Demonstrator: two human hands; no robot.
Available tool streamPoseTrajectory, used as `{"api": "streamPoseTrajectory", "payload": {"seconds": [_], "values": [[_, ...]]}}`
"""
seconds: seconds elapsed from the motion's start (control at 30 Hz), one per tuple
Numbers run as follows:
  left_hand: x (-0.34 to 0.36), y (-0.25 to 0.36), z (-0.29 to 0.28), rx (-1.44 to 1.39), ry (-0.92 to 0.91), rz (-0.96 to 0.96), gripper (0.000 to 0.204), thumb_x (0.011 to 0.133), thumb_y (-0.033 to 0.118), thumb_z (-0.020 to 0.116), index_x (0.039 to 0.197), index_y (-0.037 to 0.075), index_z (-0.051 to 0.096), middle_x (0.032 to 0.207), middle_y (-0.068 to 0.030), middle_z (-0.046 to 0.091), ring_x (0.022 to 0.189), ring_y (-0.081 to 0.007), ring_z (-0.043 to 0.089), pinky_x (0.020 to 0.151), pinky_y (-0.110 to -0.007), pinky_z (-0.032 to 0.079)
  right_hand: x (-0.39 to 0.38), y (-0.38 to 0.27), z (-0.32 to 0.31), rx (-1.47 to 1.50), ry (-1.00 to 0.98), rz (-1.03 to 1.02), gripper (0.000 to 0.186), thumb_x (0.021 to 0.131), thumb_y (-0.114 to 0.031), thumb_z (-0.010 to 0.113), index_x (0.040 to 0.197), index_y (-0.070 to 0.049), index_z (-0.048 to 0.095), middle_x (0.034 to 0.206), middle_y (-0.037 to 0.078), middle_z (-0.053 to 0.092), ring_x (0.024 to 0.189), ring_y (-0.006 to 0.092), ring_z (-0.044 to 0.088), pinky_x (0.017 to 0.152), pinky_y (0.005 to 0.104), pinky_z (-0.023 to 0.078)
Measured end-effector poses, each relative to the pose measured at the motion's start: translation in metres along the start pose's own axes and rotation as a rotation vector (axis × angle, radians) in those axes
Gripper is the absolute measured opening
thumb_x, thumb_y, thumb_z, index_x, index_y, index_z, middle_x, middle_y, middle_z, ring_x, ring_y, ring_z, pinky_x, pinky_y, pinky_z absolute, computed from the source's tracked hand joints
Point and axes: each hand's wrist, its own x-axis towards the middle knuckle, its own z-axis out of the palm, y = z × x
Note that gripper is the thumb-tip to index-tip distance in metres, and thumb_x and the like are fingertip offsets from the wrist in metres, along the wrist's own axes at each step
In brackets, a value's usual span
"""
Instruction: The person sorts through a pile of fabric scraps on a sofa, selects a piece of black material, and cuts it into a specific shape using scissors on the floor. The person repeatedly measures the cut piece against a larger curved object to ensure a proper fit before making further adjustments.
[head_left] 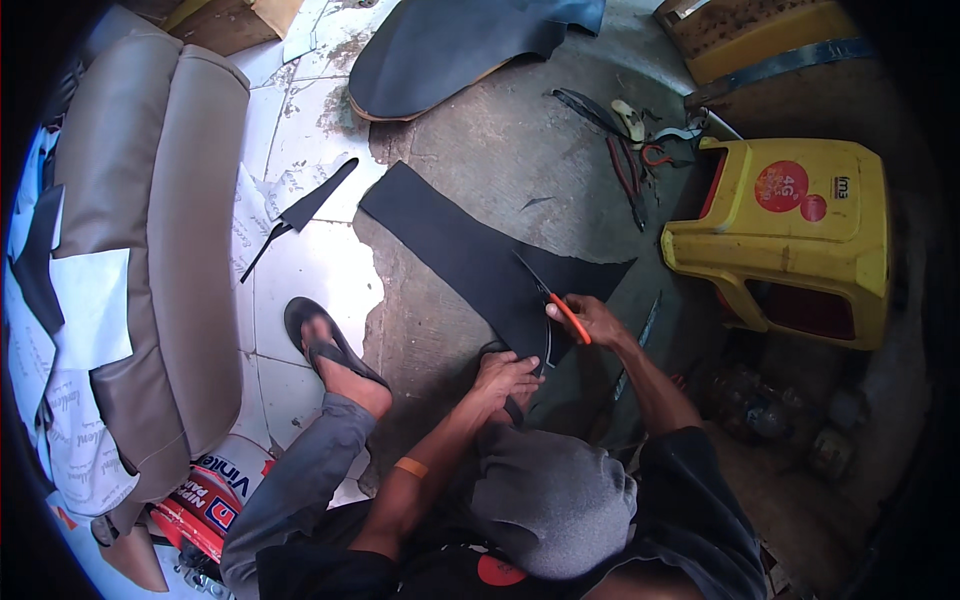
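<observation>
Fingers of the left hand (508, 380) press together on a flat black sheet (470, 255); the right hand's (592, 320) curl round orange-handled metal scissors (572, 320). The sheet's unheld far end, by the grey concrete floor's (480, 150) ragged edge, could slide, skewing cuts.

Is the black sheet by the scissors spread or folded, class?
Spread: the black sheet lies broadly open over the concrete floor, with no fold visible.

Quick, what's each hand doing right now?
Left hand: at the black sheet's near edge; can't tell if it's gripping.
Right hand: closed, holding the scissors.
</observation>
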Motion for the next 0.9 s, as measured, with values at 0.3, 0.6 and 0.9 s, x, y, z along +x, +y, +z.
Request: {"api": "streamPoseTrajectory", "payload": {"seconds": [0.3,0.6,0.9], "values": [[0.003,-0.005,-0.011,0.013,-0.065,-0.01,0.031,0.093,0.016,0.073,0.109,-0.006,0.059,0.105,-0.0198,0.067,0.093,-0.0316,0.073,0.083,-0.039,0.061,0.005,-0.011,-0.009,-0.004,-0.096,0.039,0.067,0.083,-0.069,0.071,0.092,-0.003,0.068,0.071,0.0,0.058,0.06,0.0103,0.055,0.055,0.0286,0.044],[-0.002,-0.002,-0.017,-0.005,-0.105,-0.01,0.031,0.093,0.014,0.073,0.113,-0.005,0.06,0.105,-0.0157,0.068,0.096,-0.0293,0.072,0.085,-0.038,0.061,0.014,-0.019,-0.018,-0.211,-0.086,-0.005,0.074,0.079,-0.073,0.071,0.098,-0.001,0.068,0.077,0.005,0.062,0.075,0.0177,0.062,0.068,0.034,0.05],[-0.045,0.04,-0.017,0.016,-0.299,0.091,0.032,0.094,0.016,0.07,0.117,-0.005,0.063,0.109,-0.0127,0.07,0.098,-0.021,0.069,0.088,-0.034,0.057,-0.065,0.086,-0.056,-0.58,0.177,-0.05,0.053,0.085,-0.042,0.076,0.121,-0.005,0.066,0.096,0.02,0.071,0.098,0.0342,0.07,0.089,0.0412,0.054]]}}
